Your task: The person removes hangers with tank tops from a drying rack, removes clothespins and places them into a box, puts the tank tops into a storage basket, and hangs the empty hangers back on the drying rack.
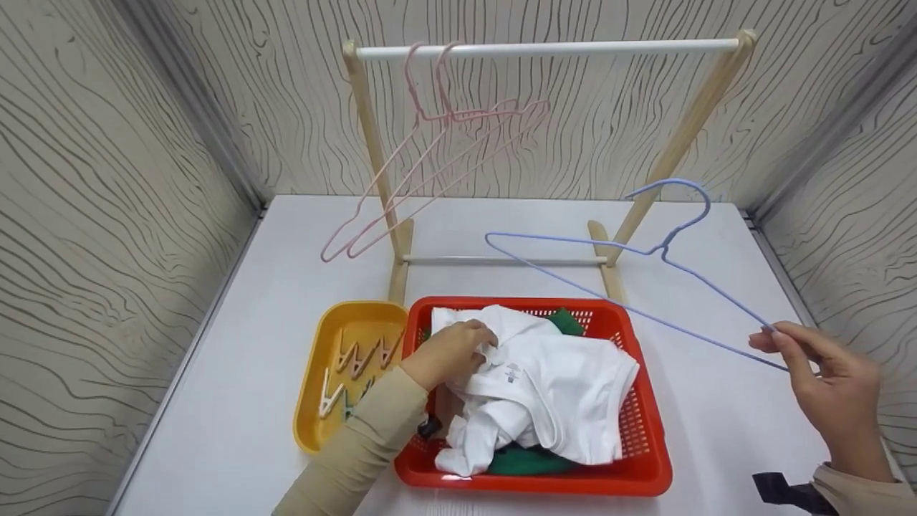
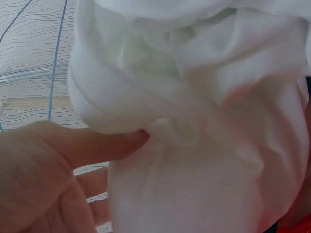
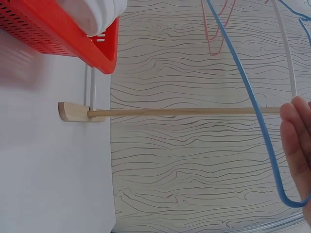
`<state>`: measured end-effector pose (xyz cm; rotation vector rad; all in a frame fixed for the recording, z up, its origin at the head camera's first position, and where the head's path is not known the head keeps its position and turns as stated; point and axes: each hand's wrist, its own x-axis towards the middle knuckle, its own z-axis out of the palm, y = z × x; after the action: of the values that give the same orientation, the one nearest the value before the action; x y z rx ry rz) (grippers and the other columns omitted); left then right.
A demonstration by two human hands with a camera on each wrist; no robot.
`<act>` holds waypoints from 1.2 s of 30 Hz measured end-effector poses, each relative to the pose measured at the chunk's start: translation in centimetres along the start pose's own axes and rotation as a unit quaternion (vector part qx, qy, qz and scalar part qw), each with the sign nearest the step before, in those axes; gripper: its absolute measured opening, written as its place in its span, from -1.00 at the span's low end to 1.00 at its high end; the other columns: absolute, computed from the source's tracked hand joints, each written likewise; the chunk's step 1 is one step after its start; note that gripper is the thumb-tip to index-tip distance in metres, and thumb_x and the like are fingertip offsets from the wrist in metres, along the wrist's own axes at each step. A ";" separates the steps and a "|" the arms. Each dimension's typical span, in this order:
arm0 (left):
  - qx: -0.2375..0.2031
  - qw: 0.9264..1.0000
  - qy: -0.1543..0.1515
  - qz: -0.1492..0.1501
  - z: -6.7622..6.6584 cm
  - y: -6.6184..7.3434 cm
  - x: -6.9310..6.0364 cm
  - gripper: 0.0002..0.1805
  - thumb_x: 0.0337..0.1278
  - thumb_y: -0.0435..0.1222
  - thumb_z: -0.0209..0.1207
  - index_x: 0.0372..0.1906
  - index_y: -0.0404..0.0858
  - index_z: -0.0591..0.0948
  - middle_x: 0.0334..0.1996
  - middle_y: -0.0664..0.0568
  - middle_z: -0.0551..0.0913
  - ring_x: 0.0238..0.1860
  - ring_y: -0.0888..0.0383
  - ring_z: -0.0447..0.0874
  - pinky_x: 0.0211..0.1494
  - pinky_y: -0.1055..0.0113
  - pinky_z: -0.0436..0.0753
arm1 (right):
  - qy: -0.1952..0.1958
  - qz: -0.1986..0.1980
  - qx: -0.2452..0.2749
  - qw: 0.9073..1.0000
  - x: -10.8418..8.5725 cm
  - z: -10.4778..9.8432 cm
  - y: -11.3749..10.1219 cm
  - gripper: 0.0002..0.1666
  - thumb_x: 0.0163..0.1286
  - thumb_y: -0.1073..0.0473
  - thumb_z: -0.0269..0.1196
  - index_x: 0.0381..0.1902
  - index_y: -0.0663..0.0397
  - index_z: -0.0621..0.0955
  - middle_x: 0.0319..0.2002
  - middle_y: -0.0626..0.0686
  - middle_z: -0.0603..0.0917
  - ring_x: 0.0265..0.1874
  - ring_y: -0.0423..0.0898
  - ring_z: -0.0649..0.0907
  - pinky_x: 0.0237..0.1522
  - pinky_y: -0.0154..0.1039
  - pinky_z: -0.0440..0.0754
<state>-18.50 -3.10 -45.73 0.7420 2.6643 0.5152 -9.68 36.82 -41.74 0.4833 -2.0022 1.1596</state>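
A white T-shirt (image 1: pixel 566 387) lies crumpled on top of the red basket (image 1: pixel 648 430), its small dark print and neckline showing. My left hand (image 1: pixel 455 351) pinches the shirt's cloth at its left part; in the left wrist view the thumb (image 2: pixel 112 144) presses on a white fold while other fingers go behind it. Out to the right, my right hand (image 1: pixel 834 376) grips one end of a blue wire hanger (image 1: pixel 573 287) between thumb and fingers. The hanger is held in the air, its hook up, reaching over the basket's back right corner.
Two pink hangers (image 1: pixel 430 143) hang from the white rail (image 1: pixel 573 49) of a wooden rack (image 1: pixel 670 143). Beside the basket stands a yellow tray (image 1: pixel 306 401) holding several clothespins (image 1: pixel 358 358). Green cloth (image 1: pixel 530 461) shows under the shirt. Patterned walls enclose the white table (image 1: pixel 236 373).
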 end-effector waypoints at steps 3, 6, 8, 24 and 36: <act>0.040 0.999 0.016 0.028 0.2 -0.1 0.1 -0.68 0.19 -0.28 0.23 0.07 -0.09 0.63 0.10 0.03 0.66 0.09 0.08 0.66 0.25 0.26 0.62 | 0.000 0.000 0.000 1.000 0.0 0.3 0.0 -0.84 0.10 0.77 0.07 -0.34 0.79 0.54 -0.30 -0.35 0.75 -0.29 -0.48 0.73 -0.14 -0.67 0.61; 0.092 0.995 0.019 0.042 0.5 0.0 0.1 -0.69 0.16 -0.29 0.24 0.04 -0.14 0.66 0.02 0.00 0.69 -0.01 0.10 0.69 0.17 0.32 0.66 | 0.001 0.001 0.011 1.000 0.0 0.9 0.1 -0.84 0.10 0.77 0.06 -0.34 0.78 0.55 -0.31 -0.33 0.75 -0.31 -0.47 0.73 -0.17 -0.67 0.62; 0.109 0.994 0.006 0.031 0.7 0.0 0.1 -0.66 0.10 -0.31 0.28 0.03 -0.13 0.68 0.02 0.00 0.68 -0.04 0.11 0.69 0.16 0.34 0.67 | 0.001 0.010 0.002 1.000 -0.1 1.4 0.1 -0.82 0.08 0.78 0.07 -0.34 0.75 0.56 -0.32 -0.36 0.74 -0.33 -0.50 0.72 -0.19 -0.68 0.61; -0.003 1.000 -0.006 0.008 0.8 -0.9 -0.8 -0.66 0.19 -0.34 0.20 0.08 -0.15 0.66 0.11 -0.03 0.67 0.13 0.05 0.63 0.29 0.19 0.60 | 0.036 0.043 -0.131 0.990 2.3 3.8 -1.2 -0.77 0.17 0.64 0.16 -0.20 0.55 0.64 -0.26 -0.70 0.55 -0.28 -0.75 0.57 -0.14 -0.83 0.46; -0.054 0.998 0.016 0.029 0.1 -1.2 -1.5 -0.69 0.31 -0.25 0.10 0.09 -0.19 0.64 0.13 -0.06 0.66 0.21 0.01 0.58 0.32 0.13 0.56 | 0.121 0.051 -0.150 0.980 5.4 4.9 -2.9 -0.80 0.28 0.54 0.13 -0.21 0.57 0.64 -0.32 -0.75 0.57 -0.35 -0.77 0.56 -0.19 -0.85 0.45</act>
<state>-17.81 -4.86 -45.99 0.7875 2.6261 0.6854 -13.36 31.44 -37.45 0.0806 -1.9588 0.9042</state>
